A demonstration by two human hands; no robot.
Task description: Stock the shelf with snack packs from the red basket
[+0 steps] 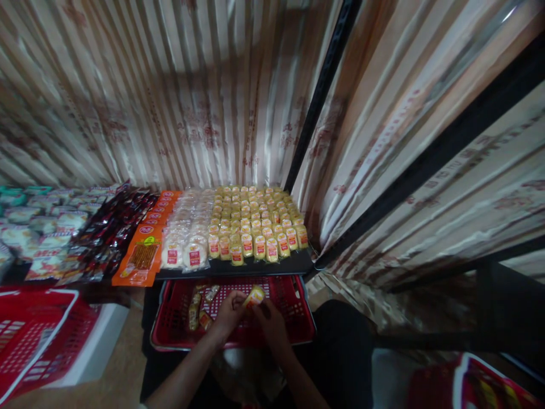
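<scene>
Both of my hands are over a red plastic basket (pixel 289 292) on my lap. Between them is a small yellow wrapped snack cake (pixel 255 296) with a red and white label. My left hand (pixel 230 309) grips its left end, and the fingers of my right hand (pixel 271 321) pinch its lower right side. Several more wrapped snack cakes (pixel 194 313) lie in the left part of the basket. Just beyond the basket, a dark shelf (pixel 255 267) carries many upright yellow snack cakes (pixel 259 247) in rows.
Left of the yellow rows stand white round packs (pixel 195 255), orange snack bags (pixel 142 255), dark packets (pixel 113 227) and white packs (pixel 57 244). A red basket (pixel 38 341) is at lower left, another red basket (pixel 481 380) at lower right. Black metal posts (pixel 323 91) front the curtains (pixel 204 102).
</scene>
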